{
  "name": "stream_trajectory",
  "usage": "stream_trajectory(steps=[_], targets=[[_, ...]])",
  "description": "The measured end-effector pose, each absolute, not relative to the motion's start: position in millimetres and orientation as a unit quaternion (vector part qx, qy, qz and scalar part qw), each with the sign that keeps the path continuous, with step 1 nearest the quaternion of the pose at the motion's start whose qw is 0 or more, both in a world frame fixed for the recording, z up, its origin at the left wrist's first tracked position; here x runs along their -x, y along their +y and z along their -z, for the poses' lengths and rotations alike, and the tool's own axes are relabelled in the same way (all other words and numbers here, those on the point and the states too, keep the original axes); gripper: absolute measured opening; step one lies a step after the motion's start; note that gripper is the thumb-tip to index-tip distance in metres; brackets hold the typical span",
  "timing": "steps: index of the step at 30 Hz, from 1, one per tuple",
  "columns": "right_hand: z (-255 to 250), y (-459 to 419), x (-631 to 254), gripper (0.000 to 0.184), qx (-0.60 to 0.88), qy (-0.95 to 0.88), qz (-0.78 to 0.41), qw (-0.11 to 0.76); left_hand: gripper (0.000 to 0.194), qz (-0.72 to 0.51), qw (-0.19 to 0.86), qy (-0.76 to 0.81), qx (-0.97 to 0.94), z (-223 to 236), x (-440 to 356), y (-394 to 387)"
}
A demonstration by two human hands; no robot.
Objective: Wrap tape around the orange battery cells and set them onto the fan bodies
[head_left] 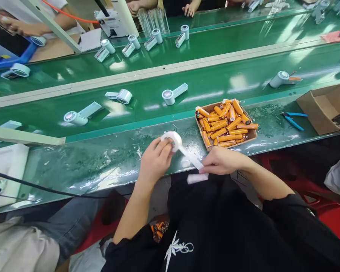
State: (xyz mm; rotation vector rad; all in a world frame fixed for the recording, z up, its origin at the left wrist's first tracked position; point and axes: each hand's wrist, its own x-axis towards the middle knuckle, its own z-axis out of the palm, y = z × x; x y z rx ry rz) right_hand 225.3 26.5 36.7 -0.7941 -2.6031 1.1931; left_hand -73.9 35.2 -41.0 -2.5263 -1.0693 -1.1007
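My left hand [155, 160] is closed round the round head of a white handheld fan [176, 144], held over the near edge of the green bench. My right hand [221, 160] pinches the lower end of the fan's handle, and a small white piece [197, 178] shows just below its fingers. A shallow cardboard box [252, 135] filled with several orange cylindrical batteries [225, 122] sits on the bench just beyond my right hand.
Several white fans lie on the green conveyor belt [147, 90] behind. Blue-handled pliers [293, 119] and an open cardboard box [324, 107] are at the right. Other people's hands [189, 8] work at the far side. A black cable [45, 187] crosses the left.
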Motion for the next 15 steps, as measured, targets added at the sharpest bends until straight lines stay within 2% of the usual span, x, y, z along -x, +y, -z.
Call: stream_trajectory(steps=[4, 5, 7, 10, 11, 13, 15], targets=[[-57.1, 22.2, -251.4, 0.044, 0.28, -0.878, -0.386, -0.05, 0.027, 0.379, 0.09, -0.405, 0.827, 70.8, 84.5, 34.9], [-61.1, 25.8, -255.4, 0.039, 0.312, -0.875, -0.367, -0.057, 0.027, 0.388, 0.085, -0.405, 0.824, 76.4, 83.5, 32.9], [-64.1, 43.5, -256.8, 0.033, 0.395, -0.869, -0.298, 0.003, 0.029, 0.41, 0.068, -0.397, 0.818, 81.9, 76.1, 29.0], [-54.3, 95.4, -247.6, 0.046, 0.493, -0.845, -0.136, 0.156, 0.035, 0.426, 0.034, -0.368, 0.826, 77.8, 56.3, 29.2], [-48.8, 115.5, -243.8, 0.051, 0.504, -0.841, -0.093, 0.174, 0.036, 0.421, 0.026, -0.355, 0.834, 74.4, 49.2, 31.2], [-38.9, 149.9, -239.0, 0.055, 0.506, -0.848, -0.06, 0.148, 0.035, 0.406, 0.021, -0.329, 0.852, 67.2, 37.3, 36.1], [-34.2, 168.1, -241.1, 0.045, 0.508, -0.848, -0.063, 0.134, 0.034, 0.4, 0.016, -0.314, 0.861, 61.7, 30.6, 39.1]])
